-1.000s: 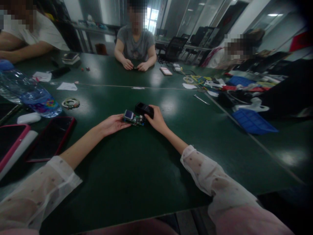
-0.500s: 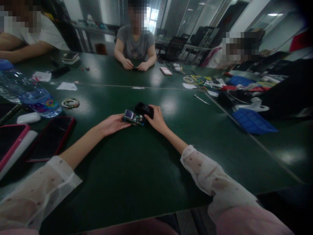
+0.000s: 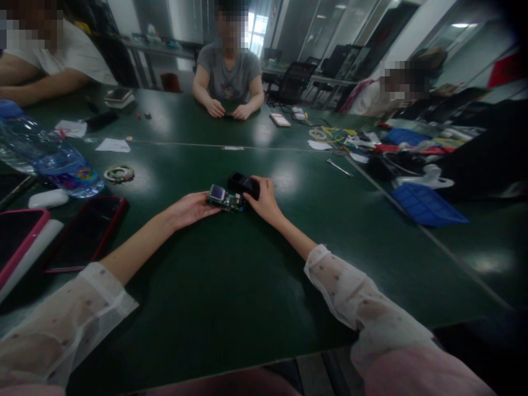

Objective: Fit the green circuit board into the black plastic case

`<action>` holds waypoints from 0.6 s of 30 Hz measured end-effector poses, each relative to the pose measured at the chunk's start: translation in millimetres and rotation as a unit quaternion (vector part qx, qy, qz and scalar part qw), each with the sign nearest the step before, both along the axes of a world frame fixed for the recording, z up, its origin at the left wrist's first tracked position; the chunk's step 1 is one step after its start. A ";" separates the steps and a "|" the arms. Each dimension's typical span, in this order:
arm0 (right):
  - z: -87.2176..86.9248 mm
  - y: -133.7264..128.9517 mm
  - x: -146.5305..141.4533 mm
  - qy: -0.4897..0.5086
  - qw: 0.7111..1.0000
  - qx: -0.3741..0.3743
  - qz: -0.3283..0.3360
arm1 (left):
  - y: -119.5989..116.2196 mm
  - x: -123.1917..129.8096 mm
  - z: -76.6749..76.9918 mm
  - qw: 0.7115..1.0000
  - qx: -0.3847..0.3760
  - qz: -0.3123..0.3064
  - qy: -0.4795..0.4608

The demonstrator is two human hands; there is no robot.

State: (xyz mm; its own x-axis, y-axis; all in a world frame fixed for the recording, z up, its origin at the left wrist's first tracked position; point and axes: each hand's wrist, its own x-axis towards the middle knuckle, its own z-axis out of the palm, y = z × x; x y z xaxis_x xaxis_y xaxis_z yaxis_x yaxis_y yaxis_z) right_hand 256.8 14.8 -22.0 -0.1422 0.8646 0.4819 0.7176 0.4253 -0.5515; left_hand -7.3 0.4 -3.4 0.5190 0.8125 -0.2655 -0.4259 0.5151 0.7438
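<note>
Between thumb and fingers, my left hand (image 3: pixel 190 211) grips the left end of a small green circuit board (image 3: pixel 229 202). A little square screen (image 3: pixel 217 192) sits on the board's left part, with small components to its right. My right hand (image 3: pixel 264 198) is closed on a black plastic case (image 3: pixel 243 185), thumb in front and fingers over its right end. The case lies just behind the board, and the two nearly meet; whether they touch I cannot tell. Both are held over the green tabletop (image 3: pixel 231 291).
To the left are a water bottle (image 3: pixel 68 170), a dark phone with red edges (image 3: pixel 87 234), a pink-edged phone (image 3: pixel 20 242) and a coiled cable (image 3: pixel 119 174). On the right are a wrench (image 3: pixel 340 168), a blue tray (image 3: pixel 427 204) and tangled wires (image 3: pixel 334 135). A person (image 3: pixel 229 74) sits opposite.
</note>
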 end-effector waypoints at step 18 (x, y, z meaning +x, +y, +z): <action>-1.2 0.2 1.2 -0.026 1.000 0.006 -0.012 | 1.3 -2.0 -2.1 1.000 -0.011 -0.001 0.005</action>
State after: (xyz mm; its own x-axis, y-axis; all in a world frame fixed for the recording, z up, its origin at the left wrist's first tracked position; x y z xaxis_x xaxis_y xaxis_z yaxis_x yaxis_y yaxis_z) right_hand 258.0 15.0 -23.2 -0.1466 0.8618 0.4856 0.7547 0.4148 -0.5083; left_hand -9.3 1.8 -5.4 0.5184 0.8051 -0.2883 -0.4180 0.5327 0.7359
